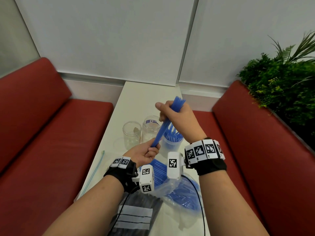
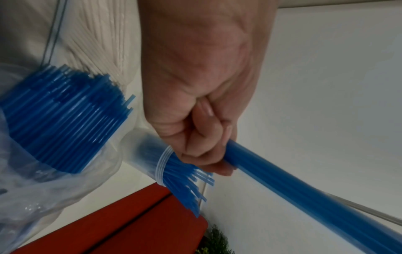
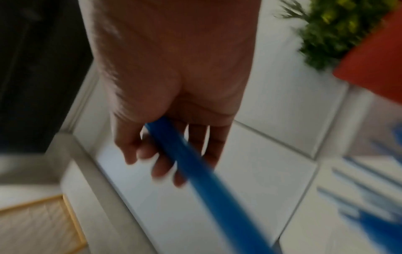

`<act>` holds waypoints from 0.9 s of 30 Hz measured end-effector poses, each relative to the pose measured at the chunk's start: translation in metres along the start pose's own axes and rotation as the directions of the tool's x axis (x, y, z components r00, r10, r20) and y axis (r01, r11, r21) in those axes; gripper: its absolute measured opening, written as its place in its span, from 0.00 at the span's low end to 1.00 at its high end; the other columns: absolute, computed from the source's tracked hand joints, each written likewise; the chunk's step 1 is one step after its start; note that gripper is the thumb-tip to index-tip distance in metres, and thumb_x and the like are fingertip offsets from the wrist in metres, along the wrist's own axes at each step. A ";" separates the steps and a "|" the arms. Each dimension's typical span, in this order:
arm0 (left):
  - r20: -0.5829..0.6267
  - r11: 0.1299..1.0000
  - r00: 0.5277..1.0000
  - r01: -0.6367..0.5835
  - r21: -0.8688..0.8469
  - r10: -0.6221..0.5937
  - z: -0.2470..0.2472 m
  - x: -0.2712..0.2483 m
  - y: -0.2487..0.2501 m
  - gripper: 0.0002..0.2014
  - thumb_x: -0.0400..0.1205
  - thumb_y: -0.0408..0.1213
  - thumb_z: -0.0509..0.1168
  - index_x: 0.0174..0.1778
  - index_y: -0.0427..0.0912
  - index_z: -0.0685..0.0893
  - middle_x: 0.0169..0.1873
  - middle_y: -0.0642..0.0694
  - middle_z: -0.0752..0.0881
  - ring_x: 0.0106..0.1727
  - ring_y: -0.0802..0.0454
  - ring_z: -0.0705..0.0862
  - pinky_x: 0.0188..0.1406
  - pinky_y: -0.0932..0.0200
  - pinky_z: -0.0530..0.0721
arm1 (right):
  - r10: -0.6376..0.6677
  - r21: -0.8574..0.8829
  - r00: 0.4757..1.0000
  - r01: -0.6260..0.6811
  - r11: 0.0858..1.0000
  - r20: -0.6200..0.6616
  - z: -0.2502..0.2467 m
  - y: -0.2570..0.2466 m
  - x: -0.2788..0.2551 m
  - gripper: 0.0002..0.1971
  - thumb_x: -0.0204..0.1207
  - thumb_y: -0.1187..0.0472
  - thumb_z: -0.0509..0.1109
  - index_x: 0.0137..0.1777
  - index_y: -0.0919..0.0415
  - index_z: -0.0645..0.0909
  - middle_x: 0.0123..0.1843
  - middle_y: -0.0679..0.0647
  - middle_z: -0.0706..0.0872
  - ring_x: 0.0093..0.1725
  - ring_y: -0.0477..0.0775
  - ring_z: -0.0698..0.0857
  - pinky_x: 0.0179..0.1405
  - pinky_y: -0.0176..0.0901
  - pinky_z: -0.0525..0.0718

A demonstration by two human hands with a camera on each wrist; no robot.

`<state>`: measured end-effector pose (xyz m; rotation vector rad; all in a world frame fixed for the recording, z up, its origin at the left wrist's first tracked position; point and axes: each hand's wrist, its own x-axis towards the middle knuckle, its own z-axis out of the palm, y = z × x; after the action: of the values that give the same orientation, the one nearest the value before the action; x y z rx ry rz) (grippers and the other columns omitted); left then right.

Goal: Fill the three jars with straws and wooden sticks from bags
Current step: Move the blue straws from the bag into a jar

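At the left edge of the white table lies a flat clear zip bag with a blue-green seal strip. Toward the middle stand three jars in a cluster: an empty clear jar on the left, a taller clear jar just beside it, and a third jar nearest the person, with blue straws standing in it and fanning above its rim.

The left hand is clenched round the lower end of a bundle of blue straws, held in the air just above the third jar. The bundle runs up and away to the right hand, whose fingers curl round its upper part, the thumb sticking out to the left; the straw tips show above that fist. In the right wrist view the picture is blurred, but the fingers wrap the blue bundle.

At the near edge, under the wrists, a dark bag with a white label lies on the left, and a crumpled clear bag of blue straws lies just right of it. The left wrist view shows pale wooden sticks in a bag behind the straws
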<state>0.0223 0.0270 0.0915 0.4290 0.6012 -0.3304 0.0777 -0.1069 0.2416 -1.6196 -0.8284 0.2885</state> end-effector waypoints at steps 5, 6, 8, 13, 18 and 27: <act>-0.093 0.997 0.995 -0.030 0.070 0.036 -0.015 0.003 0.004 0.10 0.88 0.42 0.61 0.48 0.38 0.79 0.24 0.45 0.77 0.12 0.61 0.65 0.04 0.71 0.56 | 0.246 -0.465 0.945 -0.122 0.877 0.215 -0.025 -0.002 0.002 0.10 0.79 0.50 0.75 0.42 0.54 0.92 0.32 0.50 0.91 0.29 0.43 0.84 0.28 0.31 0.78; -0.103 0.995 0.993 -0.042 0.090 0.051 -0.018 0.004 0.003 0.10 0.88 0.42 0.61 0.47 0.38 0.78 0.25 0.45 0.77 0.13 0.61 0.65 0.04 0.71 0.56 | 0.279 -0.481 0.927 -0.131 0.867 0.250 -0.028 -0.002 0.002 0.09 0.79 0.51 0.76 0.43 0.54 0.92 0.30 0.52 0.90 0.26 0.45 0.83 0.26 0.32 0.78; -0.099 0.989 0.990 -0.089 0.119 0.101 -0.020 0.009 0.004 0.11 0.87 0.42 0.62 0.45 0.38 0.77 0.26 0.46 0.78 0.14 0.62 0.65 0.05 0.71 0.56 | 0.275 -0.458 0.920 -0.124 0.880 0.279 -0.031 -0.003 0.006 0.08 0.79 0.53 0.76 0.45 0.58 0.92 0.30 0.57 0.90 0.25 0.50 0.83 0.28 0.34 0.81; -0.140 0.969 0.959 -0.240 0.060 0.246 -0.015 0.026 0.016 0.14 0.88 0.39 0.61 0.48 0.29 0.82 0.32 0.37 0.88 0.23 0.54 0.83 0.16 0.67 0.79 | 0.110 -0.301 0.993 -0.091 0.949 0.047 -0.053 -0.009 0.022 0.05 0.79 0.61 0.74 0.45 0.61 0.90 0.32 0.59 0.91 0.28 0.53 0.89 0.36 0.38 0.87; -0.141 0.953 0.955 -0.230 0.198 0.260 -0.021 0.036 0.020 0.15 0.89 0.36 0.59 0.55 0.25 0.82 0.51 0.29 0.87 0.54 0.38 0.87 0.53 0.49 0.85 | 0.009 -0.362 0.964 -0.108 0.926 -0.266 -0.077 0.007 0.038 0.06 0.78 0.66 0.71 0.41 0.68 0.88 0.28 0.58 0.88 0.23 0.44 0.85 0.29 0.32 0.81; 0.050 0.060 0.878 -0.089 0.994 0.476 -0.019 0.072 0.006 0.11 0.83 0.31 0.66 0.55 0.29 0.89 0.51 0.35 0.90 0.47 0.48 0.86 0.48 0.60 0.82 | 0.304 -0.428 0.912 -0.399 0.811 -0.274 -0.055 0.103 0.055 0.10 0.80 0.67 0.70 0.40 0.74 0.84 0.31 0.65 0.87 0.21 0.47 0.83 0.29 0.36 0.84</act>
<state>0.0720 0.0288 0.0352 2.0103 0.4750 -0.2253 0.1864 -0.1143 0.1723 -2.2370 -0.4558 0.1890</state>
